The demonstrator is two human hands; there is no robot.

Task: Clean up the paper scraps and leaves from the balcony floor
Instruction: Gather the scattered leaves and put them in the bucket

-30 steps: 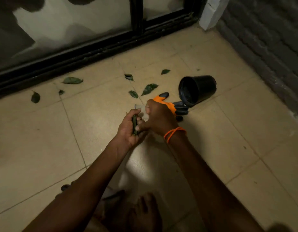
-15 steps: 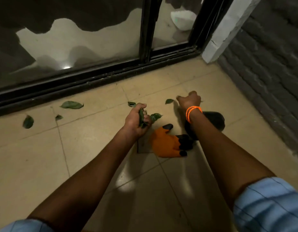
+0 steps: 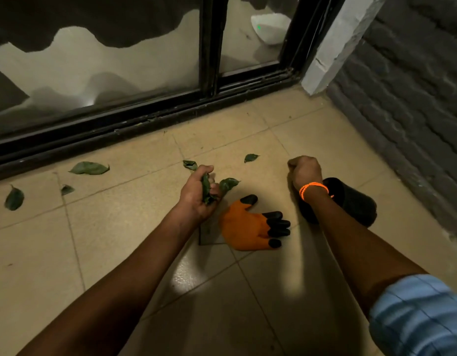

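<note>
Both forearms reach forward and down over the tiled balcony floor (image 3: 119,240). Left hand (image 3: 196,194): fingers curled, grip closed on a bunch of leaves (image 3: 206,188), palm turned inward, the bunch standing roughly upright in the fist, long axis running toward the door. Right hand (image 3: 305,172): knuckles forward, fingers clenched tight; whether anything sits inside the fist cannot be told. Orange bracelet (image 3: 313,188) on that wrist, blue sleeve (image 3: 417,314) at the lower right. Loose leaves on the floor: one (image 3: 228,183) just beside the left hand, tip pointing right; a small one (image 3: 251,158) between the two hands, nearer the door; one (image 3: 190,164) by the left fingertips; a large one (image 3: 89,168) lying crosswise near the door track (image 3: 119,129); two more (image 3: 14,199) (image 3: 67,189) well off to the left. Orange glove (image 3: 248,227) with black fingertips lies flat between the forearms, fingers pointing right. Black pot (image 3: 350,201) on its side behind the right wrist.
</note>
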